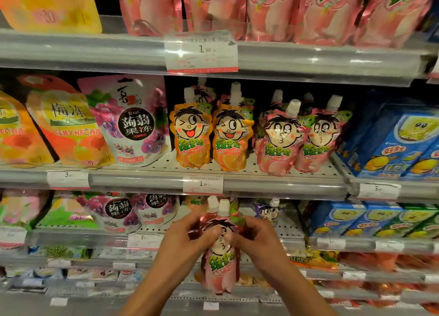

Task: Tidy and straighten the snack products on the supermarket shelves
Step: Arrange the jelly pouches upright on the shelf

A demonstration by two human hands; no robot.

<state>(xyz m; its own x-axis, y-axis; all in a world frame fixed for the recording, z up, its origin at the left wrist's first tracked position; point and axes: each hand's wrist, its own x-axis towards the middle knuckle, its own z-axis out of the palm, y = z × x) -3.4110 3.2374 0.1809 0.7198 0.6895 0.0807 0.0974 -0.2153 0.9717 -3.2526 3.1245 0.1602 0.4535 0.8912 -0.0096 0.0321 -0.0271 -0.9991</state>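
- Low in the frame's centre, the left hand (187,235) and right hand (257,236) hold up pink foil spouted jelly pouches (222,261), apparently two with white caps, fingers curled, thumbs pinching the upper part.
- Mid-frame, on the grey metal shelf (261,181), stand orange spouted pouches (211,137) and matching pink ones (300,139).

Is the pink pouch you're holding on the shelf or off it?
Off it. The pink pouch hangs in front of the shelves, gripped near its top by the left hand and right hand, its base resting on nothing.

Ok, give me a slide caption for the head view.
Both hands, left and right, grip pink spouted jelly pouches before stocked shelves.
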